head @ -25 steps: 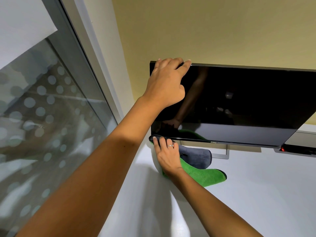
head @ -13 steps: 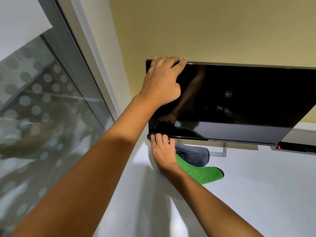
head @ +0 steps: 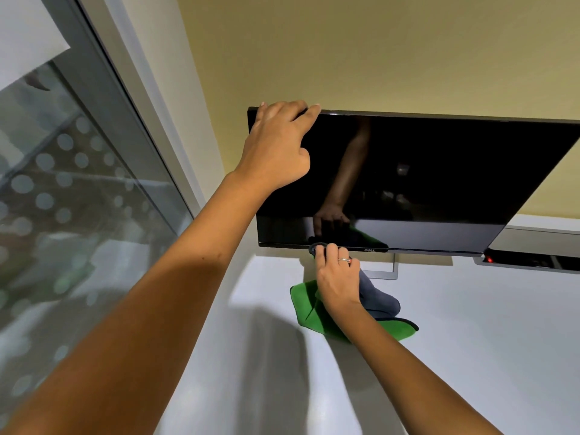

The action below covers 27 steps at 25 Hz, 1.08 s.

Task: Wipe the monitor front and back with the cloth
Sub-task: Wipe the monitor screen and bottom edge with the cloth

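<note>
A black monitor with a dark screen stands on a white desk against a yellow wall. My left hand grips its top left corner, fingers curled over the upper edge. My right hand holds a green and grey cloth and presses it against the monitor's lower bezel, left of the logo. The rest of the cloth hangs down onto the desk below my wrist. The back of the monitor is hidden.
A glass partition with frosted dots and its grey frame run close along the left. A silver stand foot shows under the monitor. A second device with a red light sits at the right edge.
My right hand and the cloth have slid right along the lower bezel, from the left corner toward the logo. My left hand stays on the top corner.
</note>
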{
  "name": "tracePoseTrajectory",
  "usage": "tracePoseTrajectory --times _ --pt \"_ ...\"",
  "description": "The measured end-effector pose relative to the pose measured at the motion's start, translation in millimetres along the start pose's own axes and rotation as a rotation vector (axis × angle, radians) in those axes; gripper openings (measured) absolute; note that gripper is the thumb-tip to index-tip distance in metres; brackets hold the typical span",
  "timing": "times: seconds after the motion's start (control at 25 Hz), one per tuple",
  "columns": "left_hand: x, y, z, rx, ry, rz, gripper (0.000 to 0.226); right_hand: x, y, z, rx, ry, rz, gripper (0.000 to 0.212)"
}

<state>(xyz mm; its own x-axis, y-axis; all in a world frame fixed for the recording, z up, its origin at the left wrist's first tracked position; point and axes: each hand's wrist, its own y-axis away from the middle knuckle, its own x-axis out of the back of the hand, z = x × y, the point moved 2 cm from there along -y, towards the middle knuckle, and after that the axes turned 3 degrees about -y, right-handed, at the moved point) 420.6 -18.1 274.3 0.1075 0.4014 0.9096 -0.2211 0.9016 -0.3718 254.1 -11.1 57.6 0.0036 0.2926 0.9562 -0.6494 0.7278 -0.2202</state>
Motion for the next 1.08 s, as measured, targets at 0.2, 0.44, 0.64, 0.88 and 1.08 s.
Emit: tracePoseTrajectory --times 0.2,0.44,0.64,0.88,1.08 --pt "0.3 -0.7 1.4 -0.002 -0.003 0.000 0.070 -1.6 5.2 16.8 -0.051 -0.039 0.014 0.046" --pt "-0.3 -2.8 1.7 0.005 0.010 -0.002 0.070 3.8 3.0 -11.0 0.158 -0.168 0.145 0.042" --pt "1.6 -2.2 1.4 0.002 0.016 -0.007 0.071 13.8 -10.7 -38.0 0.157 -0.199 0.130 0.054" --pt "1.8 -0.1 4.2 0.005 -0.004 0.023 0.069 14.7 -6.4 -29.3 0.117 -0.073 -0.029 0.031" --pt "1.0 -2.1 13.2 0.040 -0.050 0.058 0.066 9.3 1.1 11.9 0.018 -0.012 -0.044 0.024"
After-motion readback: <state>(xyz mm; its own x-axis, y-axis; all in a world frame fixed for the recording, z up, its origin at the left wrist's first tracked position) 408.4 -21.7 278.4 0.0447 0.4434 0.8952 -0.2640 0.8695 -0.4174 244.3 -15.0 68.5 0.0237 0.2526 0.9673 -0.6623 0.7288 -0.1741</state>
